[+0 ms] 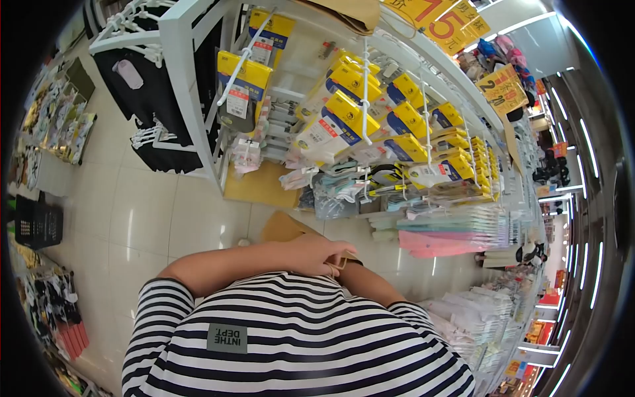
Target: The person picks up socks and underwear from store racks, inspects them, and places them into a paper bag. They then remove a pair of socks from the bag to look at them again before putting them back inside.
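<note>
Brown paper bag [286, 228], where is it in the head view?

Low in the middle, just above the striped shirt [297, 331], held close against the belly and over the tiled floor [145, 212].

Which of the hands has it?

The left hand [319, 255]. Its arm crosses the body, and its fingers are curled down over the bag's top edge, clenched on it.

And the right hand?

Only the right forearm [372, 281] shows, running up under the left hand. The right hand itself is hidden, so I cannot tell whether it grips or lies loose.

Why so tight to the body?

My guess is that both arms drawn in keep the flat bag steady.

What stands ahead?

A white display rack [192, 99] close in front, with yellow-carded packets [350, 112] hung on hooks, faces outward, likely so they can be read from the aisle. Folded pink and teal cloths [450, 235] lie stacked below them. Black garments [152, 99] hang on the left.
</note>
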Tool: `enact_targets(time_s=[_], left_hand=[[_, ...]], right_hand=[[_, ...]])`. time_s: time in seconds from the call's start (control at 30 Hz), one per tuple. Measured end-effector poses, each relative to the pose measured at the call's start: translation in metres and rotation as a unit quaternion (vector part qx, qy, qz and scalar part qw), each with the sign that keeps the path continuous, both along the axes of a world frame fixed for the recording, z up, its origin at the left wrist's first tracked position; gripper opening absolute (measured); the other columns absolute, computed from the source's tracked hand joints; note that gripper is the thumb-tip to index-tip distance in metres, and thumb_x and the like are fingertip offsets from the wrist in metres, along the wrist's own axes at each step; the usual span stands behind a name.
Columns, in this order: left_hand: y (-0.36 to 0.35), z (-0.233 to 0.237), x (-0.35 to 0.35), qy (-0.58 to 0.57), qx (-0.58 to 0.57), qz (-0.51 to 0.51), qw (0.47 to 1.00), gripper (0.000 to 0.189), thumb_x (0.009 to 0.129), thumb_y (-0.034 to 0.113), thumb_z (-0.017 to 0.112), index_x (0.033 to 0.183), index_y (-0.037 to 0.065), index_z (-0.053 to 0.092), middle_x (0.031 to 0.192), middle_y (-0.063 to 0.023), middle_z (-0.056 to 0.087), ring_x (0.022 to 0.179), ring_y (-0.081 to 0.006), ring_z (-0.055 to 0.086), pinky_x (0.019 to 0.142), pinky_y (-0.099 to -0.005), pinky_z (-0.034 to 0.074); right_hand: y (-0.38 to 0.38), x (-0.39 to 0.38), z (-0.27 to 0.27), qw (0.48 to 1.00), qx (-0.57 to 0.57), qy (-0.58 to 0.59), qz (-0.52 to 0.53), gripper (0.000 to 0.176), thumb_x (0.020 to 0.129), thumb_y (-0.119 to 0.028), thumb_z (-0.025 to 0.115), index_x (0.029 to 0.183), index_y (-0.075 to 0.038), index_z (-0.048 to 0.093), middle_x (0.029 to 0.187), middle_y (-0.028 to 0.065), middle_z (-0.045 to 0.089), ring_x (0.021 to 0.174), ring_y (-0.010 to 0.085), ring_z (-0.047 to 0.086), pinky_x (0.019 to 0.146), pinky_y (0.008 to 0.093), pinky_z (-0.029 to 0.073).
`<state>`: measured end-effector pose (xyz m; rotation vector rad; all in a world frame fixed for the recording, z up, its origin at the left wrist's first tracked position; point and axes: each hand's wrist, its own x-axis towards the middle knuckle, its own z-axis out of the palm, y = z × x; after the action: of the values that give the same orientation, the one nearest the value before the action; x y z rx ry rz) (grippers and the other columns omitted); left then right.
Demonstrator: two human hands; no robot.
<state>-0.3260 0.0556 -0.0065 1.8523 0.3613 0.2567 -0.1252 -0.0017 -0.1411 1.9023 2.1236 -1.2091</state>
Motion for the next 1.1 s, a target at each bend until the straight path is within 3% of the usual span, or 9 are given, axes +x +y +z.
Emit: enact_targets(time_s=[0.2, 0.57, 0.63, 0.73, 0.83, 0.9, 0.97, 1.07, 1.1], left_hand=[[0.006, -0.022, 0.004, -0.012, -0.010, 0.015, 1.000, 0.037, 0.085, 0.018, 0.063, 0.121, 0.013, 0.055, 0.079, -0.0030, 0.064, 0.070, -0.0210, 0.062, 0.064, -0.0335, 0.047], [0.011, -0.024, 0.011, 0.001, -0.010, 0.023, 1.000, 0.033, 0.083, 0.016, 0.060, 0.115, 0.014, 0.057, 0.073, -0.0040, 0.062, 0.067, -0.0211, 0.061, 0.063, -0.0335, 0.047], [0.012, -0.027, 0.010, 0.018, -0.012, 0.067, 0.998, 0.034, 0.081, 0.015, 0.060, 0.116, 0.015, 0.057, 0.074, -0.0046, 0.062, 0.067, -0.0214, 0.060, 0.062, -0.0333, 0.047], [0.008, -0.045, 0.010, 0.030, -0.040, 0.142, 0.989, 0.038, 0.079, 0.012, 0.060, 0.117, 0.014, 0.057, 0.074, -0.0054, 0.060, 0.064, -0.0206, 0.058, 0.061, -0.0325, 0.047], [0.007, -0.039, 0.009, 0.009, -0.055, 0.169, 0.984, 0.041, 0.077, 0.010, 0.059, 0.118, 0.011, 0.056, 0.071, -0.0051, 0.057, 0.062, -0.0191, 0.057, 0.060, -0.0317, 0.047], [0.007, -0.036, 0.006, 0.038, -0.049, 0.194, 0.979, 0.049, 0.074, 0.011, 0.058, 0.123, 0.009, 0.051, 0.070, -0.0064, 0.057, 0.064, -0.0236, 0.058, 0.062, -0.0354, 0.048], [0.005, -0.038, 0.005, -0.007, -0.088, 0.232, 0.969, 0.052, 0.074, 0.004, 0.057, 0.125, 0.004, 0.048, 0.066, -0.0025, 0.049, 0.059, -0.0137, 0.049, 0.059, -0.0271, 0.043], [0.002, -0.040, 0.007, 0.013, -0.122, 0.257, 0.959, 0.053, 0.078, 0.006, 0.062, 0.127, 0.003, 0.044, 0.065, -0.0005, 0.045, 0.059, -0.0108, 0.044, 0.059, -0.0249, 0.041], [0.001, -0.040, 0.010, 0.010, -0.134, 0.259, 0.956, 0.052, 0.080, 0.008, 0.064, 0.127, 0.003, 0.043, 0.065, -0.0001, 0.044, 0.060, -0.0102, 0.044, 0.059, -0.0245, 0.040]], right_hand=[[0.005, -0.023, -0.022, 0.997, 0.034, -0.065, -0.022, 0.022, 0.075, -0.015, 0.064, 0.096, -0.009, 0.065, 0.087, 0.0115, 0.066, 0.073, 0.0308, 0.065, 0.067, 0.0411, 0.051], [-0.004, -0.006, -0.012, 0.990, 0.062, -0.123, -0.021, 0.023, 0.076, -0.017, 0.064, 0.098, -0.010, 0.065, 0.085, 0.0110, 0.066, 0.070, 0.0299, 0.066, 0.065, 0.0411, 0.051], [-0.003, 0.002, 0.005, 0.985, 0.077, -0.155, -0.007, 0.023, 0.076, -0.018, 0.064, 0.098, -0.011, 0.065, 0.085, 0.0109, 0.066, 0.070, 0.0298, 0.066, 0.065, 0.0411, 0.051], [0.004, -0.001, 0.080, 0.938, 0.203, -0.208, 0.191, 0.026, 0.080, -0.021, 0.060, 0.105, -0.014, 0.064, 0.077, 0.0085, 0.064, 0.063, 0.0264, 0.065, 0.060, 0.0402, 0.051], [0.002, -0.001, 0.120, 0.933, 0.223, -0.221, 0.174, 0.024, 0.084, -0.018, 0.055, 0.106, -0.014, 0.064, 0.074, 0.0074, 0.064, 0.064, 0.0271, 0.066, 0.060, 0.0406, 0.051], [0.004, -0.007, 0.160, 0.941, 0.181, -0.249, 0.137, 0.021, 0.087, -0.019, 0.053, 0.101, -0.015, 0.066, 0.075, 0.0094, 0.065, 0.064, 0.0279, 0.065, 0.061, 0.0408, 0.051], [0.003, 0.014, 0.177, 0.946, 0.165, -0.254, 0.112, 0.019, 0.086, -0.019, 0.054, 0.099, -0.014, 0.067, 0.076, 0.0109, 0.066, 0.065, 0.0283, 0.065, 0.061, 0.0408, 0.050], [0.006, 0.048, 0.212, 0.954, 0.180, -0.227, 0.079, 0.019, 0.086, -0.019, 0.057, 0.101, -0.013, 0.067, 0.075, 0.0138, 0.066, 0.064, 0.0292, 0.064, 0.059, 0.0392, 0.049], [0.004, 0.058, 0.218, 0.976, 0.141, -0.166, 0.009, 0.018, 0.086, -0.018, 0.059, 0.101, -0.011, 0.066, 0.076, 0.0129, 0.067, 0.064, 0.0263, 0.064, 0.059, 0.0371, 0.049]])
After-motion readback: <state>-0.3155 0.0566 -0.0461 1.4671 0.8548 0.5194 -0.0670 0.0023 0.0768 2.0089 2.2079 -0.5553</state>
